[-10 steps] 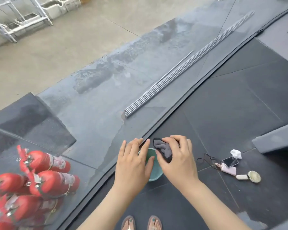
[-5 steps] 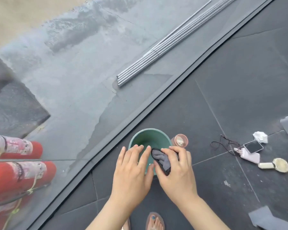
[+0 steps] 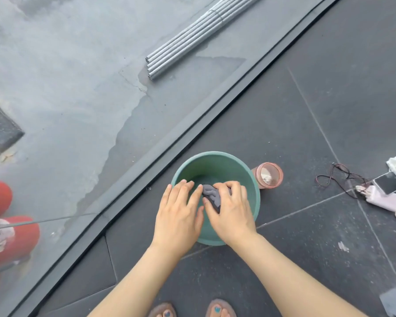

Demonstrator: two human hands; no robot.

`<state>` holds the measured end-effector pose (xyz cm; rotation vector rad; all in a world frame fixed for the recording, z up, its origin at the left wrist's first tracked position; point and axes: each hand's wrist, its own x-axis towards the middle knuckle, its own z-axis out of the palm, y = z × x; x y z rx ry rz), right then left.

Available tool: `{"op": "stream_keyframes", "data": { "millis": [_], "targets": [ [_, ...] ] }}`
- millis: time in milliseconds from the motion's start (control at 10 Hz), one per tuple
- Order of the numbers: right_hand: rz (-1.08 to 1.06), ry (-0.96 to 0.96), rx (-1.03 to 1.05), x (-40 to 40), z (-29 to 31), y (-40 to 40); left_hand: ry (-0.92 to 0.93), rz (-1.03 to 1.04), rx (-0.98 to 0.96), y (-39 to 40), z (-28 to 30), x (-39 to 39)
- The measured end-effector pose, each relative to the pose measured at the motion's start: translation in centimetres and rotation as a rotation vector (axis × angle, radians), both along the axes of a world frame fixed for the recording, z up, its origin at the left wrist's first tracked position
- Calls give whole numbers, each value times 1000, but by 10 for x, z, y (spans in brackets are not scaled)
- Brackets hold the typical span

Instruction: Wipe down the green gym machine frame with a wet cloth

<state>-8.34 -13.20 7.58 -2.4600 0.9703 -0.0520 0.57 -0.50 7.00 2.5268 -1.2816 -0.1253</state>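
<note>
At nine o'clock, at the far left edge, red cylinders (image 3: pixel 12 236) are seen lying on wet concrete, and a bundle of metal pipes (image 3: pixel 181 46) is laid toward twelve o'clock. At the centre a green bucket (image 3: pixel 249 172) is set on dark floor tiles (image 3: pixel 306 236); over it the left hand (image 3: pixel 177 216) is held flat with fingers straight and together, while a dark grey cloth (image 3: pixel 213 196) is gripped by the curled fingers of the right hand (image 3: pixel 232 211). A pink jar (image 3: pixel 269 175) is found just beside the bucket at two o'clock, and a phone (image 3: pixel 390 182) lies at three o'clock.
</note>
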Motion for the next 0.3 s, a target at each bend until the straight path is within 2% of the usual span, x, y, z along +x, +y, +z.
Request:
{"op": "stream_keyframes", "data": {
  "millis": [100,300],
  "targets": [
    [18,81,23,7,-25,2,3,35,8,-1,-26,-1],
    [47,278,141,16,-28,4,27,81,48,7,-44,-3]
  ]
}}
